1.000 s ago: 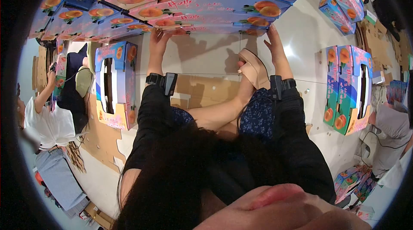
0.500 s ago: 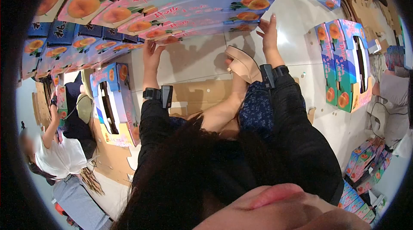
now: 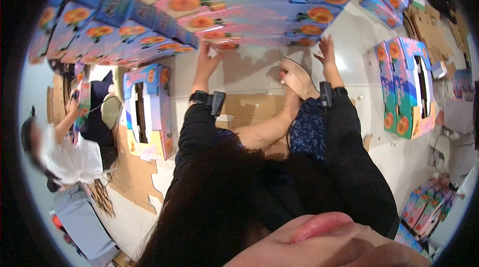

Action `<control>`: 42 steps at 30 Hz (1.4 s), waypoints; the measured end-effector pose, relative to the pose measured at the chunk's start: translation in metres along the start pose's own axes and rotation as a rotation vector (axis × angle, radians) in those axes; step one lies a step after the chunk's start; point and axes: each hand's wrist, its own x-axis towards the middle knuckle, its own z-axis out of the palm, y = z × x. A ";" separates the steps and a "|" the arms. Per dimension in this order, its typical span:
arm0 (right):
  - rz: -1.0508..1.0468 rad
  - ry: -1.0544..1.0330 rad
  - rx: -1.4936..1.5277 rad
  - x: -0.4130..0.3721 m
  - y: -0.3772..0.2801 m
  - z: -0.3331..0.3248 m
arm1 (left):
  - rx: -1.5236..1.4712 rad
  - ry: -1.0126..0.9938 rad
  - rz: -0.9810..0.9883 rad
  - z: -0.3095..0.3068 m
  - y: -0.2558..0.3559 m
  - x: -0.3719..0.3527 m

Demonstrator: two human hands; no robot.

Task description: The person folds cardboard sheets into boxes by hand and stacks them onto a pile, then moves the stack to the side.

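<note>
A tall stack of pink and blue fruit boxes (image 3: 249, 15) printed with peaches rises at the top centre. My left hand (image 3: 205, 65) is at its lower left edge, thumb apart from the fingers; whether the fingertips touch the cardboard is unclear. Beside the lower right corner of the stack is my right hand (image 3: 327, 57), fingers spread and nothing in them. Both wrists carry a dark strapped device. A second row of blue boxes (image 3: 132, 32) adjoins the stack on the left.
An upright box (image 3: 164, 112) with a handle slot stands at left, two more boxes (image 3: 399, 87) at right. Flat cardboard (image 3: 254, 107) lies near my legs. A person in a white top (image 3: 80, 162) is at far left. More boxes (image 3: 429, 204) sit at lower right.
The view has shifted, so the boxes and both hands appear further right. My right hand's fingers now sit slightly lower beside the stack's corner. My left hand remains at the lower left edge.
</note>
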 end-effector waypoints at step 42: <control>0.093 -0.544 0.615 -0.222 -0.052 -0.134 | 1.089 0.381 -0.942 -0.213 0.098 -0.285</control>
